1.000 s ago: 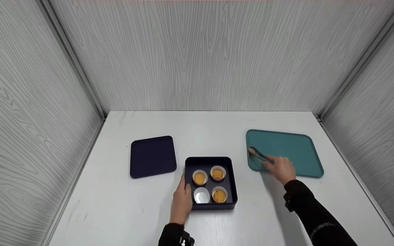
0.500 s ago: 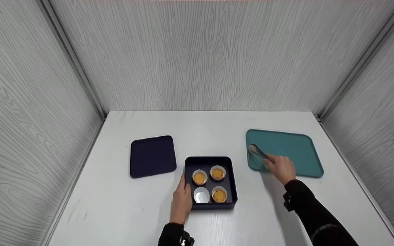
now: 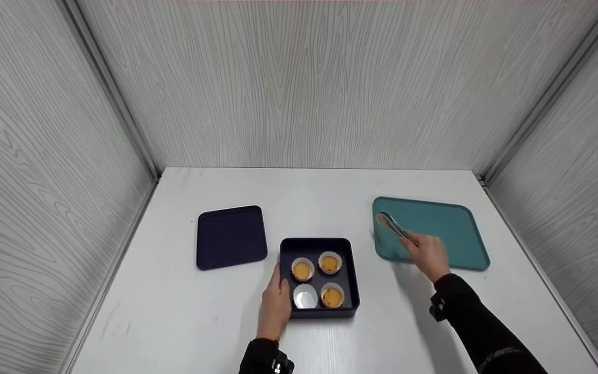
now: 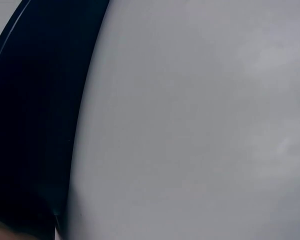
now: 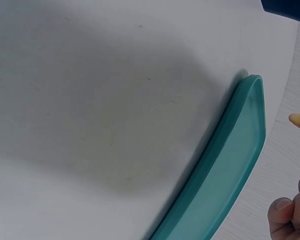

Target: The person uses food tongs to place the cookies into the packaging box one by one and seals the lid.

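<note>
A dark navy square box (image 3: 355, 275) stands at the table's middle. My left hand (image 3: 275, 306) holds its left wall, thumb over the rim and fingers outside; the left wrist view shows mostly the box's dark outer wall (image 4: 40, 125). In the box are paper baking cups: three hold small yellow cakes (image 3: 329, 264), and the near left paper cup (image 3: 306, 297) has no cake in it. My right hand (image 3: 429, 254) grips metal tongs (image 3: 396, 227), raised over the left part of the teal tray (image 3: 449, 228). A small pale yellow piece (image 5: 297, 120) sits at the tongs' tip.
A flat dark navy tray (image 3: 231, 238) lies to the left of the box. The white table (image 3: 320, 202) is bounded by grey wood-grain panels (image 3: 299, 88) at the back and both sides.
The tongs' tip has risen and tilted upward over the teal tray, the pale piece with it. The left hand and box have stayed in place.
</note>
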`<state>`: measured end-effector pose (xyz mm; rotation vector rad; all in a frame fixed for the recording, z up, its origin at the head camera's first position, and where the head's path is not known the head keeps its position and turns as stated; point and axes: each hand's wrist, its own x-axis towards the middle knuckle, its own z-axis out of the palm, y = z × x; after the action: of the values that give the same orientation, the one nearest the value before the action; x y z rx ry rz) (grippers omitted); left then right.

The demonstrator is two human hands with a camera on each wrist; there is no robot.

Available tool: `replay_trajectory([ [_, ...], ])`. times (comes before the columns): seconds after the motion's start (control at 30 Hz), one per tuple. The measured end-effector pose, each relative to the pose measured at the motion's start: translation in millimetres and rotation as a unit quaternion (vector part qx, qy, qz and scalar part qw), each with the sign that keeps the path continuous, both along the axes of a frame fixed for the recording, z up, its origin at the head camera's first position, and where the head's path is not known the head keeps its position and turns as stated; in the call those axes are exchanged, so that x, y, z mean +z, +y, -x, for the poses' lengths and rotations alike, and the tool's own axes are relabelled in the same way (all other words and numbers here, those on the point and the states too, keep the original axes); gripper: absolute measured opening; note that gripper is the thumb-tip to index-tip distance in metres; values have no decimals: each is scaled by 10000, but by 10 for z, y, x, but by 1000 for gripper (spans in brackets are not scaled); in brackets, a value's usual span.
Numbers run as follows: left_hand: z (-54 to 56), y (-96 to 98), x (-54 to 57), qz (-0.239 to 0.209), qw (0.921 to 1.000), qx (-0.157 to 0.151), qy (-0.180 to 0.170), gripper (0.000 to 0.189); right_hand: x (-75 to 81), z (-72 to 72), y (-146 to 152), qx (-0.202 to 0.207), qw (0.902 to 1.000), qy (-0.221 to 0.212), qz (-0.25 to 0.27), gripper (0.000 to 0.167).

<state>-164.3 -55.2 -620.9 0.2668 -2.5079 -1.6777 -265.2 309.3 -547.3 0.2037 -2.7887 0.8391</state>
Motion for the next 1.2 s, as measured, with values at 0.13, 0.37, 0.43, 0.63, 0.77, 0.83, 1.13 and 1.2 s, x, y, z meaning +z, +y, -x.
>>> replay_trajectory([
  [0.13, 0, 7, 2, -2, 10000, -7, -55, 53, 21, -17, -20, 71, 9998, 197, 63, 34],
  [0.37, 0, 20, 7, -43, 10000, -22, -52, 53, 57, -49, -109, 273, 9978, 588, 153, 31],
  [0.43, 3, 25, 6, -29, 10000, -28, -15, 53, 66, -60, -142, 351, 9969, 680, 187, 30],
  [0.63, 9, 40, 4, -39, 10000, -10, -17, 53, 87, -103, -245, 551, 9944, 866, 261, 29],
  [0.77, 10, 47, -5, -34, 10000, -14, -24, 53, 92, -143, -326, 675, 9928, 935, 325, 29],
  [0.83, 13, 46, -7, -20, 10000, -21, -36, 53, 89, -160, -368, 729, 9917, 1008, 333, 29],
  [1.13, 19, 45, 8, -29, 10000, -16, -61, 53, 116, -249, -563, 1233, 9841, 1207, 431, 28],
  [1.2, 23, 50, 10, -15, 10000, -2, -69, 53, 123, -268, -600, 1336, 9828, 1193, 452, 28],
])
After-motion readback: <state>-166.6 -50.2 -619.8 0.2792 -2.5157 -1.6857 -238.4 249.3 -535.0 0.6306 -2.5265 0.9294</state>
